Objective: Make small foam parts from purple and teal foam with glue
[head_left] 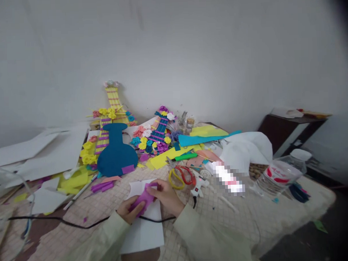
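A piece of purple paper [145, 200] is held between both hands above a white sheet [146, 234]. My left hand [129, 209] grips its lower left part, thumb on top. The fingers of my right hand [166, 197] pinch its upper right edge. Beyond the hands stands a dark blue vase-shaped cutout [117, 157] with a purple patch [130, 169] near its base. Purple rolled strips [102, 187] lie to the left. Right of my right hand are scissors with red and yellow handles [185, 175] and a white glue gun [199, 186].
A black cable [60, 222] crosses the table under the hands. Paper-flower decorations [158, 131] stand at the back against the wall. Yellow paper [169, 156], a green-handled cutter [186, 156], a white bag [246, 149] and a large plastic bottle [281, 176] lie to the right.
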The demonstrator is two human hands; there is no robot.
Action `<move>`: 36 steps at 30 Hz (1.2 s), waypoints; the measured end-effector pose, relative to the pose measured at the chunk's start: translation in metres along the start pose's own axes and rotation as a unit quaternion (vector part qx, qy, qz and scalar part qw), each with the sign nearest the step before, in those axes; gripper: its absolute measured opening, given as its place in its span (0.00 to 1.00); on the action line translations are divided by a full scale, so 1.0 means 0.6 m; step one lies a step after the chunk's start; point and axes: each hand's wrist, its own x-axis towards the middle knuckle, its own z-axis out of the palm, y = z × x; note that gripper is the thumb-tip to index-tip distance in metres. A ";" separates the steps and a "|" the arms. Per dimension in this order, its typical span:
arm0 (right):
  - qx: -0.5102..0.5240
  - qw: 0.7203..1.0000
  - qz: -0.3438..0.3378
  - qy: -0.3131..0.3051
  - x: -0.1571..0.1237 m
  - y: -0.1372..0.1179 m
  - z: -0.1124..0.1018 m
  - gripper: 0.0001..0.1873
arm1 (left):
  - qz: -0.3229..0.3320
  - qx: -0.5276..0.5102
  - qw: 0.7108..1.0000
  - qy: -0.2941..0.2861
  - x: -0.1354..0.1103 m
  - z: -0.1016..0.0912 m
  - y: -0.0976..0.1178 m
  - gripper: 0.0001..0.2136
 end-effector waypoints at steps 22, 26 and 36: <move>-0.072 0.996 0.025 0.034 0.004 0.004 -0.024 0.17 | 0.141 -0.048 0.989 0.003 0.001 -0.006 -0.009 0.19; -0.149 0.988 -0.009 0.045 0.002 -0.004 -0.026 0.18 | 0.147 -0.056 0.988 0.011 0.001 -0.006 -0.008 0.19; -0.211 0.975 -0.006 0.074 0.002 0.011 -0.035 0.21 | 0.126 -0.073 0.989 0.039 -0.009 -0.009 -0.002 0.19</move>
